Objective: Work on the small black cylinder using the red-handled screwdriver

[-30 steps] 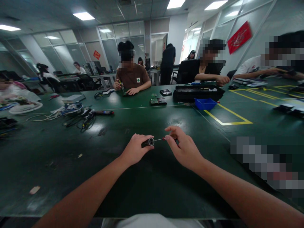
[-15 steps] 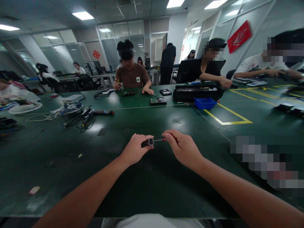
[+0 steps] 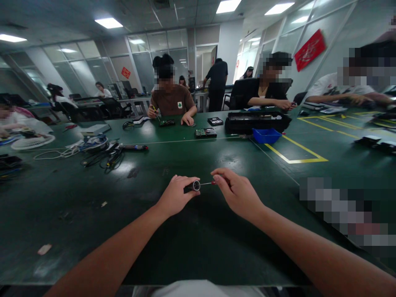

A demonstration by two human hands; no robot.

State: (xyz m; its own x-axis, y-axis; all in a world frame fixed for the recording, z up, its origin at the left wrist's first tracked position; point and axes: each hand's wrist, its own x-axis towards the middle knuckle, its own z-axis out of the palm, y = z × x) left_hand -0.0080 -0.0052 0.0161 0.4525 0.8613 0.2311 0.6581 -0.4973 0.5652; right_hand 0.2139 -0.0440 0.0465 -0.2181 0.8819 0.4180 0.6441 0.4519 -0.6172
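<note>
Near the middle of the green table, my left hand (image 3: pixel 177 195) grips a dark cylindrical part (image 3: pixel 196 185) with a pale ring at its end, between thumb and fingers. My right hand (image 3: pixel 239 192) is closed on the red handle of a thin screwdriver (image 3: pixel 206 183). Its metal shaft points left, and the tip meets the side of the ringed end. Most of the handle is hidden by my right fingers, and the rear of the dark part by my left hand.
Cables (image 3: pixel 113 159) and a black rod (image 3: pixel 134 147) lie at the left. Ahead are a circuit board (image 3: pixel 206 133), a blue bin (image 3: pixel 266 136) and a long black case (image 3: pixel 258 122). Across the table, a person (image 3: pixel 173 99) works on a board.
My hands and the two things in them have barely moved. The person opposite has drawn a hand slightly left, and the person at the right has shifted their hands leftward.
</note>
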